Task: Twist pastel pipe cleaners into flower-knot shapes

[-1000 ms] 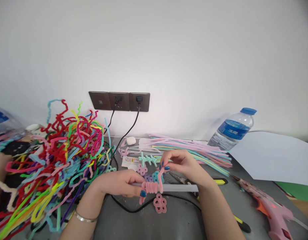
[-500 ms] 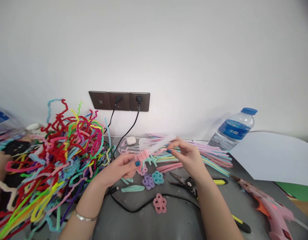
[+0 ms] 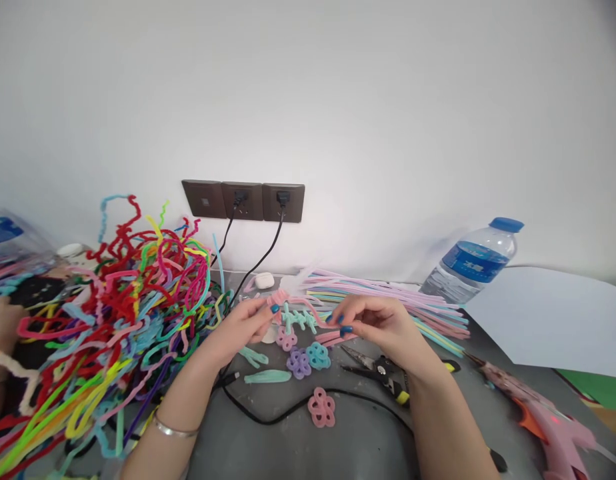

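My left hand (image 3: 251,327) is closed, thumb and fingers gripping the coiled end of a pink pipe cleaner (image 3: 312,306). From that coil the strand runs right to my right hand (image 3: 371,327), whose fingertips pinch its loose tail. Just below the strand lies a mint pipe-cleaner piece with short branches (image 3: 301,320). Nearer to me are looped flowers: a light pink one (image 3: 287,339), a purple one (image 3: 299,364), a blue one (image 3: 319,356) and a coral one (image 3: 321,407). A folded mint bundle (image 3: 268,377) sits left of them.
A tangled heap of coloured pipe cleaners (image 3: 138,313) fills the left, beside another person's hand (image 3: 5,327). Straight pipe cleaners (image 3: 388,290) lie behind my hands. Pliers (image 3: 381,368), a pink glue gun (image 3: 543,413), a water bottle (image 3: 475,260) and white paper (image 3: 548,317) are rightward. A black cable (image 3: 268,423) crosses the table.
The translucent white stick that ran through the pink coil is out of my hands. My right hand has moved lower, and the pink strand now stretches between both hands.
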Motion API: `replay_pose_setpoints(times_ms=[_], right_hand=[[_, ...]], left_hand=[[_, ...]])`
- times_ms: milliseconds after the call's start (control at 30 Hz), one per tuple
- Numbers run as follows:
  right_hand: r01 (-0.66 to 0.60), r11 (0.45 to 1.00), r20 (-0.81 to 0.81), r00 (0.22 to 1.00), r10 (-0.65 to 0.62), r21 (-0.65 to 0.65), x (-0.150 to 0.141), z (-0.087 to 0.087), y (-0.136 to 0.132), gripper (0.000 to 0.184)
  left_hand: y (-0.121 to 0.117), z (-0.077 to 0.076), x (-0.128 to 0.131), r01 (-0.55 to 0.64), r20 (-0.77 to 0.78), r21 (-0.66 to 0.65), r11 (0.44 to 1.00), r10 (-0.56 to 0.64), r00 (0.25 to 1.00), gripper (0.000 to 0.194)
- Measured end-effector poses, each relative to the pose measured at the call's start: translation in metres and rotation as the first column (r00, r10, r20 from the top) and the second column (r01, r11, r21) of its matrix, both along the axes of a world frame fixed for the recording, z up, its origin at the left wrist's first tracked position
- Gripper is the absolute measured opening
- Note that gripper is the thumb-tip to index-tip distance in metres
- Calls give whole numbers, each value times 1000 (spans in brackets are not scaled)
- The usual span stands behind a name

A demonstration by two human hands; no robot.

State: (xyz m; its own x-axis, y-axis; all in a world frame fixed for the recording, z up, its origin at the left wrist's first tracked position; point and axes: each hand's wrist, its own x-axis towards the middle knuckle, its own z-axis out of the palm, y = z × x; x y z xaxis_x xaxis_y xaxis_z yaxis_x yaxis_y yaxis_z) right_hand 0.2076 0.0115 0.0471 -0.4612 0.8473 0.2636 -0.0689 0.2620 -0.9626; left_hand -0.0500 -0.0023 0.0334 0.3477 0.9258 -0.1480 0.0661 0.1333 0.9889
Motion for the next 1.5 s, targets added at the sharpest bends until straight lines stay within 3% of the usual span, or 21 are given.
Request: replay_pose_setpoints(times_ms=[100, 167, 233, 300, 367, 400, 467, 533, 633, 733, 800, 900, 967, 1033, 1100, 1133, 1200, 1333, 1400, 1500], right_hand=[[-32, 998, 77, 996, 36, -56, -1, -6, 5, 17], [40, 997, 121, 992, -32, -64, 0, -11, 9, 18], [138, 988, 118, 985, -129, -75, 0, -16, 14, 21], [204, 976, 85, 977, -197, -79, 0, -18, 17, 23], [230, 972, 36, 973, -229, -54, -1, -19, 17, 21], [232, 972, 14, 973, -231, -37, -1, -18, 17, 20], [217, 976, -37, 975, -217, -15, -1, -16, 15, 19], [187, 982, -104, 977, -187, -11, 0, -15, 13, 21], [100, 995, -197, 975, -101, -19, 5, -13, 9, 25], [-68, 996, -131, 990, 59, -66, 8, -12, 7, 23], [-126, 984, -22, 992, 125, -125, 7, -11, 6, 21], [-48, 986, 58, 997, 58, -161, 4, -16, 11, 17], [51, 986, 11, 999, -49, -162, 3, -21, 16, 18], [140, 973, -56, 987, -152, -182, 2, -23, 21, 21], [213, 958, -103, 966, -235, -193, 1, -23, 23, 25], [243, 951, -125, 955, -269, -189, 0, -21, 22, 27], [282, 946, -188, 932, -310, -163, -1, -17, 20, 29], [244, 962, -334, 902, -273, -125, 1, -11, 13, 34], [167, 980, -357, 913, -196, -111, 4, -12, 10, 38], [-21, 994, -302, 953, -14, -111, 9, -16, 8, 36]], left_hand=[[-3, 5, -3, 66, 214, -20, 998, -60, 975, 42], [-6, 8, -7, 243, 221, -44, 969, -228, 948, 42], [-10, 11, -9, 466, 129, -98, 879, -453, 882, 43], [-12, 13, -8, 629, 4, -178, 757, -639, 770, 42], [-12, 14, -4, 694, -119, -229, 683, -727, 676, 40], [-12, 13, -2, 696, -184, -226, 682, -731, 657, 38], [-9, 10, 3, 641, -311, -171, 748, -658, 685, 34], [-6, 5, 5, 489, -394, -86, 868, -480, 783, 30], [-1, -2, 5, 189, -314, 15, 982, -174, 933, 32], [2, -4, 2, 26, -63, 54, 998, -22, 998, 37], [1, -2, -1, -9, 98, 53, 999, 4, 995, 39], [-4, 3, -6, 145, 209, 1, 989, -142, 967, 43], [-8, 7, -9, 370, 159, -56, 927, -358, 920, 46], [-11, 12, -9, 580, 41, -132, 804, -581, 813, 47], [-12, 15, -5, 688, -91, -206, 696, -713, 695, 43], [-13, 16, -3, 703, -136, -225, 675, -736, 664, 42], [-12, 14, 1, 655, -219, -237, 718, -696, 684, 41], [-6, 1, 5, 371, -321, -141, 918, -397, 860, 40], [-1, -6, 5, 172, -243, -77, 982, -186, 952, 43], [3, -6, 4, -43, -7, -4, 999, 43, 999, 44]])
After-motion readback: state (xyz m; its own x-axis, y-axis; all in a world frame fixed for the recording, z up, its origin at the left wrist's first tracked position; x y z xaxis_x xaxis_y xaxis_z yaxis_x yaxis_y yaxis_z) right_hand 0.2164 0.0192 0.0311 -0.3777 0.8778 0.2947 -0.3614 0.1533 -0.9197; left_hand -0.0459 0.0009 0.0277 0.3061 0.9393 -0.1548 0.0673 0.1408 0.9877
